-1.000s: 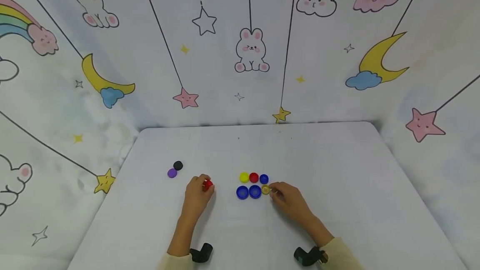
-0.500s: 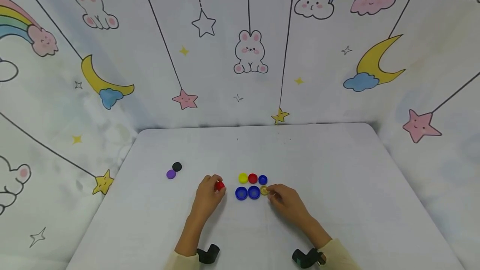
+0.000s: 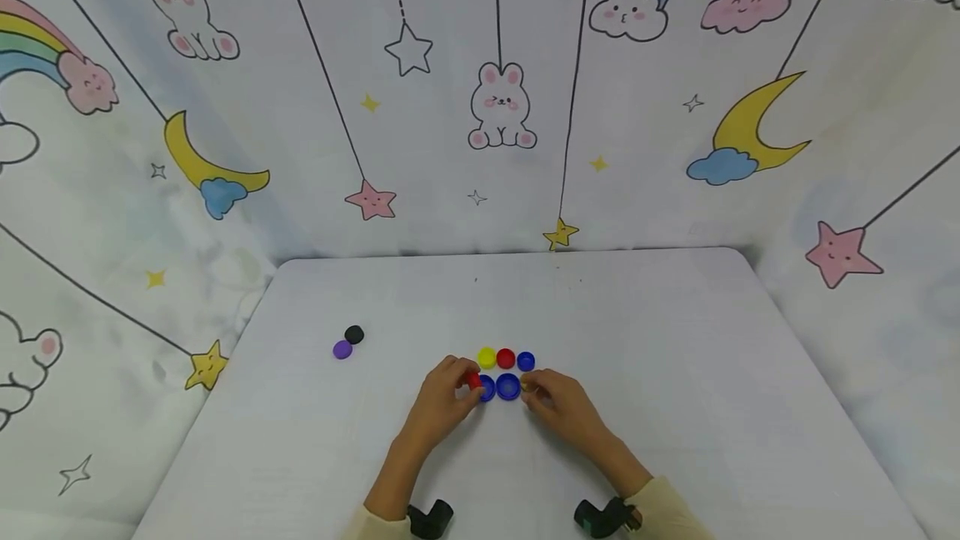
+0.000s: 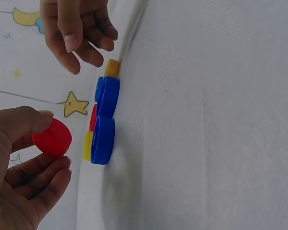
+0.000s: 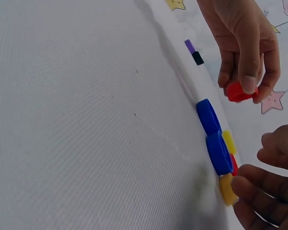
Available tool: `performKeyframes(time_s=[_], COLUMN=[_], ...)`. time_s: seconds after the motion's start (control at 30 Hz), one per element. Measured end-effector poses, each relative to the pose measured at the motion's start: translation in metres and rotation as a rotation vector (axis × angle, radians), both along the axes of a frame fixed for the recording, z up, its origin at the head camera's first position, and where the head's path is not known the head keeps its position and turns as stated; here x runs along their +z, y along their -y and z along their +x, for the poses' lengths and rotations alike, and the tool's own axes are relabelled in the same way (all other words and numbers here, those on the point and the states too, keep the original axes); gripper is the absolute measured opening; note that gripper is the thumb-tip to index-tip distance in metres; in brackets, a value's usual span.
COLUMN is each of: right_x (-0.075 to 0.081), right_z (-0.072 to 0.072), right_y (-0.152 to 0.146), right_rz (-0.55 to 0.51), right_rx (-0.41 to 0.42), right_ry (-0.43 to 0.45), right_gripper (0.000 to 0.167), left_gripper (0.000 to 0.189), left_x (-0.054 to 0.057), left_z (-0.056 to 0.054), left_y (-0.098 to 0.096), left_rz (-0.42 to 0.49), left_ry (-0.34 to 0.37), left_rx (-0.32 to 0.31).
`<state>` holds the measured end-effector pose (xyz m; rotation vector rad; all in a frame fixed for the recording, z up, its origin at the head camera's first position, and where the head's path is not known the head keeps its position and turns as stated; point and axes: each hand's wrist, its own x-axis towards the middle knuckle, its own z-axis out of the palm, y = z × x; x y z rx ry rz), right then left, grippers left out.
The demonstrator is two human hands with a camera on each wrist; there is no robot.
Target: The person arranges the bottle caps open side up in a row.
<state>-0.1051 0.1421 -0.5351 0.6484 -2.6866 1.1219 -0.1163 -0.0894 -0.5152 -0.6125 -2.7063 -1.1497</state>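
Observation:
My left hand [image 3: 441,400] pinches a red bottle cap [image 4: 53,138] between thumb and fingers. In the head view this cap overlaps the left edge of a large blue cap [image 3: 490,389]; both wrist views show it raised above the table. A second large blue cap [image 3: 508,387] lies alongside. To their right sits a small gold cap [image 4: 112,68], mostly hidden from the head camera by my right hand [image 3: 566,403]. That hand's fingers are loosely bent beside the gold cap and hold nothing. Behind lie a yellow cap [image 3: 487,357], another red cap [image 3: 506,358] and a smaller blue cap [image 3: 526,361].
Toward the table's left, a black cap [image 3: 354,335] and a purple cap [image 3: 342,349] lie side by side. The white table [image 3: 675,340] meets a cloth backdrop [image 3: 637,107] printed with rabbits, stars and moons. Each wrist wears a small black camera [image 3: 431,518].
My left hand has carried the red cap rightward, from the bare table to the blue caps. My right hand has shifted slightly left and now covers most of the gold cap.

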Motion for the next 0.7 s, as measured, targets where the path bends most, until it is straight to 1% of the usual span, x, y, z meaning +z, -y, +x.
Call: performKeyframes(time_s=[0.17,0.27,0.37,0.7], right_x=[0.002,0.002,0.003,0.002], right_z=[0.001,0.000,0.000,0.000], right_y=[0.004,0.006,0.008,0.012], right_rz=[-0.046,-0.057,-0.061,-0.048], right_rx=[0.056,0.080,0.093,0.104], right_ry=[0.046,0.054,0.049,0.052], right_gripper=[0.023,0.023,0.024,0.023], left_gripper=[0.029,0.029,0.028,0.025], left_x=[0.002,0.002,0.002,-0.003], left_z=[0.002,0.003,0.003,0.005], left_y=[-0.005,-0.007,-0.007,-0.008], left_rz=[0.041,0.063,0.073,0.093], left_ry=[-0.002,0.020,0.039,0.078], left_rx=[-0.090,-0.128,-0.150,-0.185])
